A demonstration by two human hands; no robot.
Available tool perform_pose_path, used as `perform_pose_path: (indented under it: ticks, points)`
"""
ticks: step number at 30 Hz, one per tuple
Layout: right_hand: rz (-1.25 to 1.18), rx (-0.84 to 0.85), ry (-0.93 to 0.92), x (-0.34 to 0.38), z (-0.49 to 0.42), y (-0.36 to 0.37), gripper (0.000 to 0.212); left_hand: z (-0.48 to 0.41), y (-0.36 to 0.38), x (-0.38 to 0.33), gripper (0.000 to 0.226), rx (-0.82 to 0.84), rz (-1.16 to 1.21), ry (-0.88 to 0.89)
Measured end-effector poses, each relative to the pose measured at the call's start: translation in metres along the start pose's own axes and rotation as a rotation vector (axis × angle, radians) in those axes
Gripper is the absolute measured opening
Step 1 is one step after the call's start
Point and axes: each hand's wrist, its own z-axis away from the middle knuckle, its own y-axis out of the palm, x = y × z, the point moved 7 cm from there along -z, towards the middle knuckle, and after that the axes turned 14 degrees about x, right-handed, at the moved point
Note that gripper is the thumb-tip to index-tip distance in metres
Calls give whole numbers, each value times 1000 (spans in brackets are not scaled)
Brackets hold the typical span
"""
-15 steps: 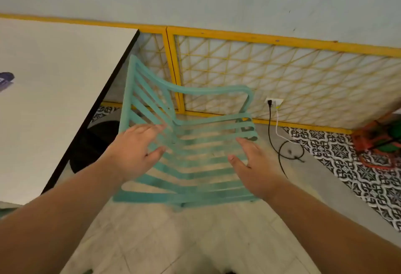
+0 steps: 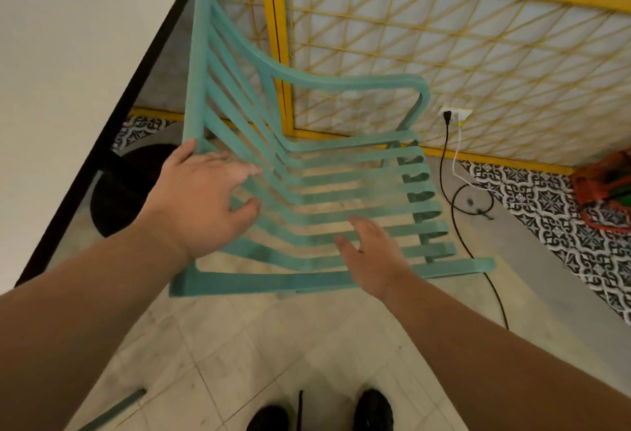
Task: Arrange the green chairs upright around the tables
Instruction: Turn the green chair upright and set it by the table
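- The chair (image 2: 355, 192) stands on its legs on the floor (image 2: 246, 345), seat level. Its slatted back rises on the side just beside the tabletop (image 2: 68, 54).
- It looks upright already, but with the back nearest the tabletop the seat faces away. It probably needs turning before it suits the arrangement.
- The left hand (image 2: 201, 201) is released, fingers spread and slightly bent, holding nothing. It sits at the lower end of the back's frame, and one finger may touch that frame; I cannot tell for sure.
- The right hand (image 2: 372, 253) is also released, fingers relaxed over the front seat slats, gripping nothing.
- One hand at the back and one at the seat suits a two-point hold, likely for lifting or swivelling the chair.
- A yellow lattice panel (image 2: 444, 54) stands close behind the chair, and cables (image 2: 443, 160) trail on the floor to its right. A swing that way could snag them.
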Motion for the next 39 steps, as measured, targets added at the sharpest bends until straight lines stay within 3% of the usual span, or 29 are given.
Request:
perform_pose_path:
  ticks: [6,9,13,18,33,35,38,39]
  points:
    - [116,36,19,-6,-38,38,45,-2,-2,1,66,-39,5,1]
    - [242,128,130,-23,-46,60,66,0,-2,2,58,-78,32,4]
    - [369,-32,97,-22,-51,64,61,-3,-2,5,34,-91,-9,-37]
    - [394,-43,38,-28,-55,66,48,-2,6,-7,39,-49,-206,-37]
    - [503,-40,-70,-62,-47,48,45,20,28,-43,41,-3,-178,-175]
    - [520,-44,-82,-66,-46,46,44,27,32,-52,39,65,-176,-218]
    - [569,-56,-86,-69,-43,47,45,48,73,-114,22,296,-341,-70]
    - [592,-49,-84,-68,-43,49,46,61,89,-134,24,352,-225,-54]
